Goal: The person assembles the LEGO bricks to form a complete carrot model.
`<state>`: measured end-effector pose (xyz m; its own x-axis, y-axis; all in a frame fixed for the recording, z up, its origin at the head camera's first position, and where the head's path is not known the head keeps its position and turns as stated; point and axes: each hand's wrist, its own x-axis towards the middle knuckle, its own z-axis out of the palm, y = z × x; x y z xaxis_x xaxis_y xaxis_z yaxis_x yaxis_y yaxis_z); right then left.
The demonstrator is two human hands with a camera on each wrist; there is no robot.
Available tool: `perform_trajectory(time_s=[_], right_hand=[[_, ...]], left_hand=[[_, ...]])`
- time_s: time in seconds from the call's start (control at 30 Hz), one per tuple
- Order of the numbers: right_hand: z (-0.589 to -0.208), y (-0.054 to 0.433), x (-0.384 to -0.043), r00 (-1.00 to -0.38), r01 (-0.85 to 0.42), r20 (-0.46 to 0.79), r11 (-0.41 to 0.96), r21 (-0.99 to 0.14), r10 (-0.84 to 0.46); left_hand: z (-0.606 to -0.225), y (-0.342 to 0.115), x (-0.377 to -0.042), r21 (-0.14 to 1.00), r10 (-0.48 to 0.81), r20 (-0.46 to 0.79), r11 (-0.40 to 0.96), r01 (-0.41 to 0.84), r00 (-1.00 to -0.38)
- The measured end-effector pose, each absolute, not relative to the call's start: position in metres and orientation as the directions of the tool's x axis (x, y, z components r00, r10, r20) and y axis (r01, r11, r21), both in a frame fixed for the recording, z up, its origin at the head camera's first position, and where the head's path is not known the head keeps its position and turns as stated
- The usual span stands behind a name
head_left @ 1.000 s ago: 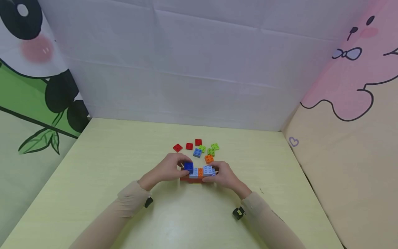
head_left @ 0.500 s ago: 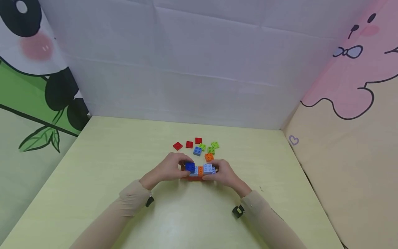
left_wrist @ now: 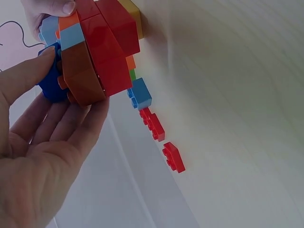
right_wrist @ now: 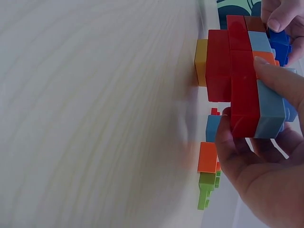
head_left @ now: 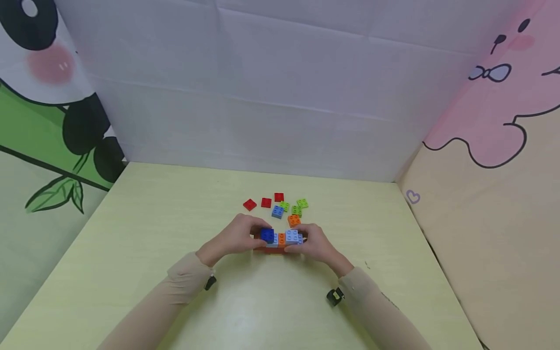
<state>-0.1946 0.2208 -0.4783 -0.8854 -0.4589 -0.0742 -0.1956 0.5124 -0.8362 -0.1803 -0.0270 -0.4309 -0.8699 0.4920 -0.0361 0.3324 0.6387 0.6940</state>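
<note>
We see a stacked brick block (head_left: 280,241) held low over the pale green table (head_left: 144,243), centre front, between both hands. Left hand (head_left: 236,238) has fingers curled round its left end, thumb and fingertips pinching the dark blue brick (head_left: 267,235) on top; right hand (head_left: 317,245) wraps the right end, thumb on the light blue brick (head_left: 292,236). In the wrist views the block shows red and brown layers below, a yellow brick (right_wrist: 201,61) at the bottom touching or just off the table, we cannot tell which.

We judge it light, rigid hard plastic, smooth sides a bit slippery, press-fit joints that could pop apart if twisted or pried. Best hold is at the 2 short ends, squeezing across full layers, not on 1 top brick alone.

Long axis runs left to right across the person, studs pointing up, block about level.

Loose bricks (head_left: 280,206) lie just behind it: 3 red, some green, 1 blue, 1 orange
</note>
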Motion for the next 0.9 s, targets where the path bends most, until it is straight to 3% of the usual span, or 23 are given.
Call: perform_trajectory(time_s=[0.9], right_hand=[[-0.4794, 0.223, -0.1946, -0.888, -0.19, -0.077, 0.513, -0.837, -0.453]], left_hand=[[-0.4356, -0.024, -0.1805, 0.711, 0.459, -0.037, 0.636, 0.3, -0.887]])
